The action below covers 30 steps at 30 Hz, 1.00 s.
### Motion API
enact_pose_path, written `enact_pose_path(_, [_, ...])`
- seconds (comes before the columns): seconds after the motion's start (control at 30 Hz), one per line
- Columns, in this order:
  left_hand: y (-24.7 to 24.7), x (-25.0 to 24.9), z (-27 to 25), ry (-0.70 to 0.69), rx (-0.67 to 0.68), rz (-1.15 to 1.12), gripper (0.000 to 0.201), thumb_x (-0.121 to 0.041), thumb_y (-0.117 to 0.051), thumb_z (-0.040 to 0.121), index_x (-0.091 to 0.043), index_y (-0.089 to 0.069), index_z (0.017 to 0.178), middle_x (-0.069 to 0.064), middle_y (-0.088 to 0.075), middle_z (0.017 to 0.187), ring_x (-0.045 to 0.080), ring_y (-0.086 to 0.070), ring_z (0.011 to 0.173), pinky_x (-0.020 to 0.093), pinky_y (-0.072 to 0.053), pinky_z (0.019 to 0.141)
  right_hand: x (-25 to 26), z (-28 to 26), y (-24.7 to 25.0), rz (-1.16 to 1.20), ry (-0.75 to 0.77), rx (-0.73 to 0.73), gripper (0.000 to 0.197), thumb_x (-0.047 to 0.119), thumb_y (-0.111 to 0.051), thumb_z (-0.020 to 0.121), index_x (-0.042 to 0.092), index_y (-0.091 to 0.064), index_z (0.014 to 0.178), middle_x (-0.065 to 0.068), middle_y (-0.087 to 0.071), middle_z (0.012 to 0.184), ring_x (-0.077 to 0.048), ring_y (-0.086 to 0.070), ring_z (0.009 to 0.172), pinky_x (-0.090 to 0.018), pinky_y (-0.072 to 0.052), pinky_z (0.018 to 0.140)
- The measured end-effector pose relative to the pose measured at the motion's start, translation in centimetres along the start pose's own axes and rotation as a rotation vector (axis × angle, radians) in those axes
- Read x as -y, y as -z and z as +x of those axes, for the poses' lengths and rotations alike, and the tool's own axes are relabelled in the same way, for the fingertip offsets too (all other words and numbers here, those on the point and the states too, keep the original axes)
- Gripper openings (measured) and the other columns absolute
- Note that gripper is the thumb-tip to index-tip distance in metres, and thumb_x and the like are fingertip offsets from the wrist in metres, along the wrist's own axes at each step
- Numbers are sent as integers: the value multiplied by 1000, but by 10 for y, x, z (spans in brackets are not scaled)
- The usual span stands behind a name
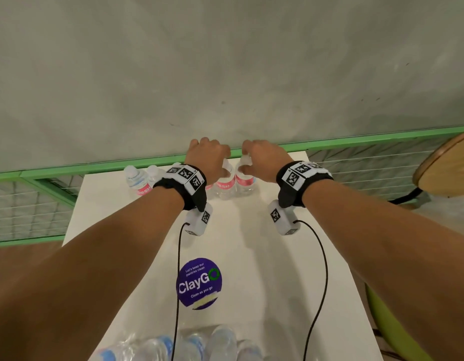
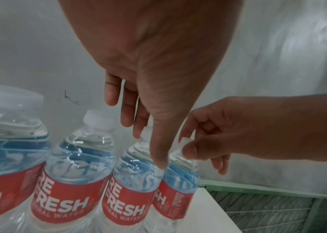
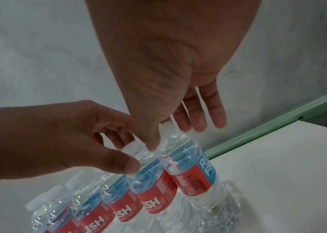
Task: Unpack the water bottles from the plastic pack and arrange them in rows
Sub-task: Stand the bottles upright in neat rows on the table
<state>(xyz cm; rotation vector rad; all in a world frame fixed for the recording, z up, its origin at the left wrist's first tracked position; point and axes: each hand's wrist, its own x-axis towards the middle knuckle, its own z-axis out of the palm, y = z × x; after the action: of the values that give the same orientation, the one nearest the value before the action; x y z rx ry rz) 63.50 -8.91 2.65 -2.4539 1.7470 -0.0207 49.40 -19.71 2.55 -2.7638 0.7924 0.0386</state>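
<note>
Both hands out at far edge of white surface (image 1: 251, 230), over a row of upright water bottles (image 3: 106, 203) w/ red "REFRESH" labels and white caps. Row runs along the far edge, next to the green rail (image 1: 356, 139) and grey wall.

Left hand (image 1: 206, 157): above the second bottle from the right end (image 2: 130, 186). Left fingers (image 2: 126, 113) hang down loosely spread around its cap; thumb tip touches the bottle's shoulder below the cap. In the right wrist view thumb and fingers sit either side of the cap (image 3: 131, 149), but a firm pinch can't be told – looks loose.

Right hand (image 1: 263, 158): above the end bottle on the right (image 3: 192, 171). In the right wrist view right fingers (image 3: 200, 116) hang straight, slightly spread, behind the cap; thumb comes down in front. In the left wrist view thumb and curled fingers are at the cap (image 2: 184, 140), apparently pinching it, tho edges are blurred.

Bottles in the row touch or stand just beside each other; about six visible in the right wrist view, the farthest ones blurry.

Near edge of surface, bottom of head view: plastic pack (image 1: 189, 345) w/ more bottles lying in it, blurred, count unclear. Purple round "ClayGo" sticker (image 1: 199, 282) between pack and row. Wrist bands w/ marker tags and black cables on both arms. Wooden chair seat (image 1: 449, 165) at right.
</note>
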Motion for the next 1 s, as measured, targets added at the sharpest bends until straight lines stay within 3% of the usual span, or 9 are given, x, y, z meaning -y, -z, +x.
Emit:
enact_pose_path(0.13, [-1,0,-1,-18,-11,-6,32,-41,-68,85,-32,-63,115,-1,-64,108,25,-54,106,42,-36,92,2,0,0,9,-1,-34,30,37,-62,90,12,-54,105,-9,-62,101,-32,-60,90,-38,-51,74])
enact_pose_path(0.37, [-4,-3,-5,9,-51,15,30,-42,-67,87,-29,-66,114,1,-65,105,26,-56,103,41,-38,90,-1,-1,1,62,44,-2,23,20,-64,92,15,-63,114,-10,-58,108,-29,-57,99,-33,-44,79])
enact_pose_path(0.53, [-5,-2,-4,14,-33,-3,29,-40,-67,86,-28,-66,113,1,-65,106,26,-55,104,41,-38,92,-1,-2,-3,66,71,-26,25,10,-62,91,14,-65,116,-10,-57,106,-30,-57,99,-29,-40,77])
enact_pose_path(0.7, [-6,-1,0,20,-10,-25,29,-42,-65,86,-29,-66,113,1,-64,107,26,-54,105,42,-36,91,2,-4,-4,67,77,-48,32,3,-60,90,13,-65,120,-10,-57,110,-31,-57,101,-33,-44,81])
enact_pose_path(1.0, [-8,-1,1,44,-36,-18,31,-46,-66,85,-29,-67,111,1,-65,103,26,-54,102,42,-36,89,1,-8,-4,76,54,-61,30,4,-60,91,10,-64,120,-10,-57,110,-30,-58,99,-32,-43,81])
